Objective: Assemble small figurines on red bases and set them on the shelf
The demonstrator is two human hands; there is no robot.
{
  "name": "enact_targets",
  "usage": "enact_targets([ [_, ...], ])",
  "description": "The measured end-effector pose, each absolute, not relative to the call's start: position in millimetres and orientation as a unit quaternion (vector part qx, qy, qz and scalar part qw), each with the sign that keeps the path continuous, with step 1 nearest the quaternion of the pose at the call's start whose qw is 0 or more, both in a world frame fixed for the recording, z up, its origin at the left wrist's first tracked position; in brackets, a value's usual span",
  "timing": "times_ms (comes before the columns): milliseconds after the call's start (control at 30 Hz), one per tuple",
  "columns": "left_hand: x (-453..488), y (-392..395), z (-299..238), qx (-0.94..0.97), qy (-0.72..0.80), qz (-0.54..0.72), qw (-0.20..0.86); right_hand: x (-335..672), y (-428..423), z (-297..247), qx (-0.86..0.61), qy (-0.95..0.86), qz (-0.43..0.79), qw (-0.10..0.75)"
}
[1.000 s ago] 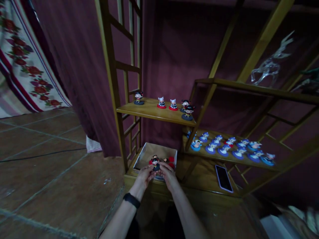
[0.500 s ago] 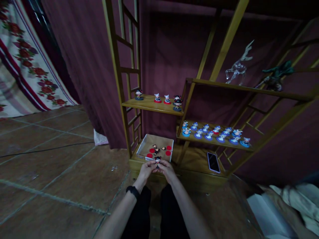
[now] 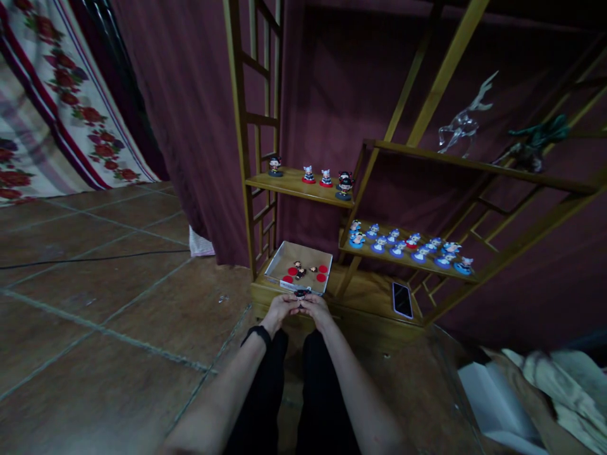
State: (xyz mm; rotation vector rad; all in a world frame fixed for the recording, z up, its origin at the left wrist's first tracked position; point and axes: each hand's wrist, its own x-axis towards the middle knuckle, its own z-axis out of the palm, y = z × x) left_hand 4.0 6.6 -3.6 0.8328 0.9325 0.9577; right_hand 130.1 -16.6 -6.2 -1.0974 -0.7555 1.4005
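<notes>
Left hand (image 3: 279, 309) and right hand (image 3: 317, 308) share one dark-haired figurine (image 3: 301, 294), fingers closed on it from both sides, bottom center of frame. Open box (image 3: 303, 253) just above it holds red discs (image 3: 321, 278), small figures (image 3: 300, 273). Phone (image 3: 402, 299) lies lower right of center.

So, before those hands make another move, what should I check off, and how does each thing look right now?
1. Dark-haired figurine held by both left hand and right hand: ok.
2. Its base firmly attached: cannot tell; fingers hide much of it.
3. Box open on top: ok.
4. Small figures in the box standing upright: not ok; they lie among red discs.
5. Figures on the upper-left shelf upright: ok.
6. Phone apart from the hands: ok.
</notes>
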Motion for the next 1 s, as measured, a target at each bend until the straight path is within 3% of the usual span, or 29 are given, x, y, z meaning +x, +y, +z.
enact_targets([
  [700, 4, 16, -17, 0.468, 0.466, 0.487, 0.571, 133, -21, 7, -0.422, -0.292, 0.671, 0.535],
  [1000, 6, 19, -21, 0.448, 0.472, 0.483, 0.586, 133, -17, 3, -0.441, -0.273, 0.667, 0.535],
])
